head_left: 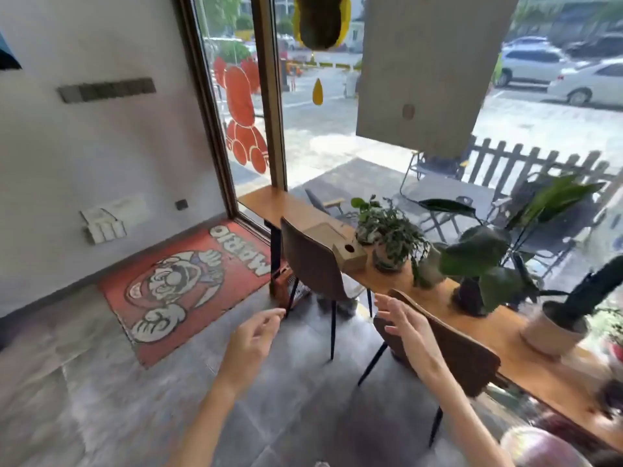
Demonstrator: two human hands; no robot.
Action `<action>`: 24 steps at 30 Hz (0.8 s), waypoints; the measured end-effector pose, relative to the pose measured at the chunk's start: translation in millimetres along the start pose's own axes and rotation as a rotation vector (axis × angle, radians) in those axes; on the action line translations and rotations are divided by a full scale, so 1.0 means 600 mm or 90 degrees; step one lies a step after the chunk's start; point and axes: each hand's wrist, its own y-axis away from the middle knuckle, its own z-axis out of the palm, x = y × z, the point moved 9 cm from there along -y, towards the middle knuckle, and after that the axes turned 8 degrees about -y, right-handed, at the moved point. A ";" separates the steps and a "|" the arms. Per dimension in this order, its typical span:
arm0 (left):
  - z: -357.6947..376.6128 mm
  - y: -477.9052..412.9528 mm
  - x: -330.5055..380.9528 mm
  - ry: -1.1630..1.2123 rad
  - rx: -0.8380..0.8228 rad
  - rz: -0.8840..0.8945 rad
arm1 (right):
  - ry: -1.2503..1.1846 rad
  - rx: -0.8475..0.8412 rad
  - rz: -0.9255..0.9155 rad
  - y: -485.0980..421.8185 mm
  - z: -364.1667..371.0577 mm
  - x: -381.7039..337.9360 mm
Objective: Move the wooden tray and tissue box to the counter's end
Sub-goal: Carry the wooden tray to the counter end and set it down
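A long wooden counter [269,205] runs along the window. On it lies a flat wooden tray [325,232], partly hidden behind a brown chair back. A wooden tissue box [350,254] with a round hole in its top stands right next to the tray, touching its near end. My left hand [251,342] hangs over the floor with its fingers loosely apart and nothing in it. My right hand [404,323] is open too, held just in front of the nearer chair back, well short of the tray and box.
Two brown chairs [312,269] [451,348] stand at the counter. Several potted plants [389,235] [485,264] [566,315] line it to the right of the box. A red cartoon doormat [175,288] lies by the glass door. The counter's far left end [256,198] is bare wood.
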 end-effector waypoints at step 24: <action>-0.005 -0.556 -0.249 -0.319 -0.141 -0.134 | 0.497 -0.194 0.104 -0.538 0.251 0.241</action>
